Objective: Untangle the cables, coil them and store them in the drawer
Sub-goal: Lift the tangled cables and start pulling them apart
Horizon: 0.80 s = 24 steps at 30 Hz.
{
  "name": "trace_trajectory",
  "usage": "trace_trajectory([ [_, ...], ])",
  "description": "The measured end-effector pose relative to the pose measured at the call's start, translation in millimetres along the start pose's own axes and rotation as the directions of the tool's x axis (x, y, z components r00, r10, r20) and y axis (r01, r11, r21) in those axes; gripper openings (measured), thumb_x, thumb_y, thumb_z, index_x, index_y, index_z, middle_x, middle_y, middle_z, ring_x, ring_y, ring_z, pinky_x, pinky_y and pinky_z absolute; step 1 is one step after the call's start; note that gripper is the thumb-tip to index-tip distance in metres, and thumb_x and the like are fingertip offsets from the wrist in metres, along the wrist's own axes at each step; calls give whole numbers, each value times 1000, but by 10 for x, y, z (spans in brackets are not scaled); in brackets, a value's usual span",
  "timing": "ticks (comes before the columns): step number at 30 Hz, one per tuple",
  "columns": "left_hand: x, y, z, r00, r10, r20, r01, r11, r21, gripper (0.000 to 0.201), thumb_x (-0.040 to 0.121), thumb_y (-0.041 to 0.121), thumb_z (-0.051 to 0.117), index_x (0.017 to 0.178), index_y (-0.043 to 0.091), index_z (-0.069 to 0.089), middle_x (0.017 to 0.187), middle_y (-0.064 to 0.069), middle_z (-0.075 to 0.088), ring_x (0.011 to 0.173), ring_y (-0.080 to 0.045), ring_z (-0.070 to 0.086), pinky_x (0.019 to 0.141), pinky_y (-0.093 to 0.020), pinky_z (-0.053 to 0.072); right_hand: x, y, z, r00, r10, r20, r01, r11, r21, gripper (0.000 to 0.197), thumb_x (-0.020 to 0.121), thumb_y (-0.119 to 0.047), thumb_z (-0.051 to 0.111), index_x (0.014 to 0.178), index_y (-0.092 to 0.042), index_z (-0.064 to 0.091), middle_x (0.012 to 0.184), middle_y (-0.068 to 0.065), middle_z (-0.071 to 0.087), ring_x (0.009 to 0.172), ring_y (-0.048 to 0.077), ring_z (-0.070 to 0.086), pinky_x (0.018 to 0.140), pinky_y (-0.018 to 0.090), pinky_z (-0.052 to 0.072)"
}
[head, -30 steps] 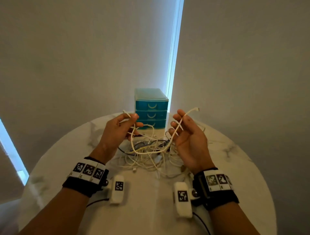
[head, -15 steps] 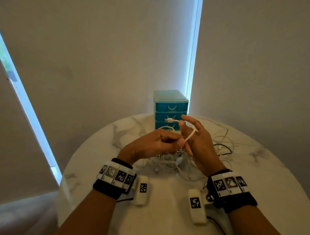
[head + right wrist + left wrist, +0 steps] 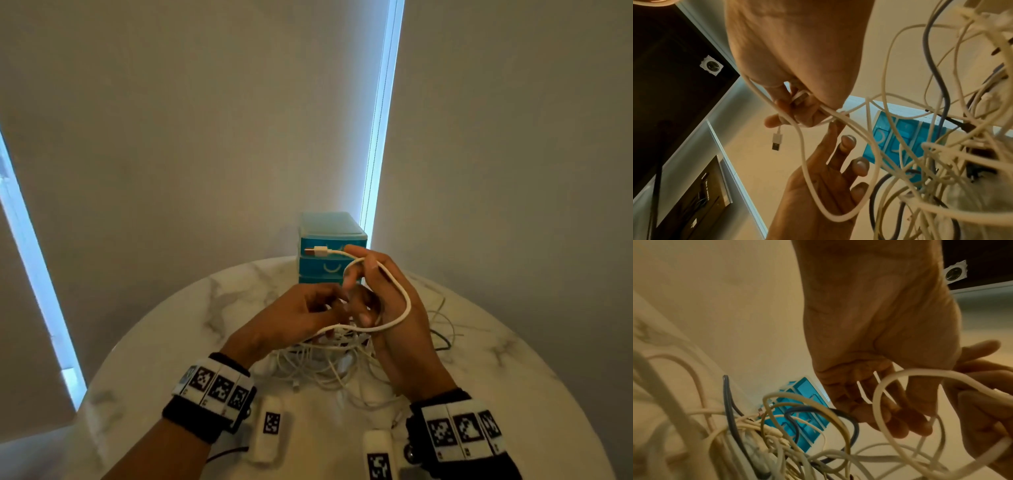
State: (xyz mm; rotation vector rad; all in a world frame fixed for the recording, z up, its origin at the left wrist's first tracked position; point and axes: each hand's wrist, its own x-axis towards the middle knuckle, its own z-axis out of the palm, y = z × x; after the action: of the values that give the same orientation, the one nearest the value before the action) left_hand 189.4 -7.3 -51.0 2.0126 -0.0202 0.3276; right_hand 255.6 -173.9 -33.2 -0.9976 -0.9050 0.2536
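While both wrists hang low over the near edge of the round marble table, each carries a black band with white coded tags, the left wrist band and the right wrist band, and a small white tagged unit hangs beneath each. Just beyond the wrists, a tangled heap of cables lies on the table top, mostly thin white leads with at least one dark blue lead running through it. Above that heap the two hands are brought close together, fingers nearly meeting. The right hand stands upright with its back to the head camera and its fingers curled around a thicker white cable, which loops over the back of the hand and passes under it toward the left. The cable's USB plug projects to the left from the right fingertips, clear of the table. The left hand reaches in from the left, fingers bent toward the right palm; the left wrist view shows thin white strands passing between those fingers, but whether they are gripped cannot be told. Behind the hands, at the far edge of the table, stands a teal drawer unit with three drawers, all pushed in. Beyond it are pale blinds with narrow strips of daylight at their edges.
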Motion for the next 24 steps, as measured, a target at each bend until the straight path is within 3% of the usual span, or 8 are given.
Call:
trace_trajectory([
  [3, -32, 46, 14, 1000, 31, -3, -32, 997, -69, 23, 100, 27, 74, 122, 25, 72, 103, -1, 79, 87, -21, 74, 84, -42, 62, 13, -24, -77, 999, -10, -39, 9, 1000, -8, 34, 115, -27, 41, 137, -20, 67, 101, 14, 65, 59, 18, 42, 53, 25, 46],
  [6, -44, 82, 46, 996, 81, -24, -83, 995, -62, 22, 99, 23, 74, 121, 18, 73, 104, -3, 79, 89, -23, 76, 80, -32, 63, 30, 11, -122, 997, 2, -76, -2, 1000, -8, 34, 113, -31, 45, 139, -21, 65, 104, 14, 67, 59, 16, 47, 53, 26, 50],
  [10, 33, 1, 24, 951, 139, -275, -145, 989, -3, 14, 103, 27, 68, 110, 20, 79, 94, -2, 81, 77, -26, 76, 69, -29, 61, 2, 84, -134, 974, 68, -214, -91, 991, -99, 30, 99, -29, 73, 125, -13, 69, 84, -5, 74, 60, 7, 63, 53, 19, 51],
  [14, 45, -56, -105, 862, 147, -484, -176, 984, -14, 18, 103, 28, 68, 114, 18, 77, 94, -2, 82, 64, -20, 70, 51, -23, 50, -1, 291, -170, 938, 103, -330, -244, 874, -421, 54, 74, -47, 96, 112, -25, 64, 96, -6, 76, 80, 3, 74, 63, 17, 55],
  [17, 36, -62, -116, 846, 166, -507, -193, 981, -2, 16, 102, 27, 69, 113, 18, 77, 94, -1, 82, 61, -20, 70, 49, -20, 49, 23, 391, -223, 932, 125, -341, -293, 812, -505, 46, 79, -34, 94, 110, -29, 60, 85, -4, 72, 65, 2, 67, 52, 16, 51],
  [19, 34, -60, -132, 825, 184, -535, -208, 978, 16, 15, 102, 29, 70, 110, 21, 78, 93, 0, 82, 60, -23, 70, 50, -20, 49, 35, 437, -305, 923, 83, -376, -301, 764, -570, 36, 83, -22, 87, 106, -30, 60, 81, -1, 74, 65, 14, 70, 55, 31, 58],
  [20, 28, -59, -155, 803, 188, -566, -220, 975, 11, 15, 102, 30, 70, 110, 21, 79, 93, 1, 82, 60, -23, 70, 51, -21, 48, 37, 460, -358, 913, 61, -403, -308, 752, -583, 31, 85, -18, 83, 103, -30, 61, 76, -1, 72, 63, 17, 69, 56, 36, 58],
  [24, -36, -30, -280, 683, 149, -715, -284, 956, -72, 19, 107, 27, 64, 116, 18, 77, 98, 0, 81, 62, -18, 68, 50, -22, 46, 64, 452, -497, 849, -1, -529, -307, 813, -494, 13, 93, -16, 73, 99, -26, 68, 72, -3, 70, 60, 15, 63, 55, 31, 51],
])
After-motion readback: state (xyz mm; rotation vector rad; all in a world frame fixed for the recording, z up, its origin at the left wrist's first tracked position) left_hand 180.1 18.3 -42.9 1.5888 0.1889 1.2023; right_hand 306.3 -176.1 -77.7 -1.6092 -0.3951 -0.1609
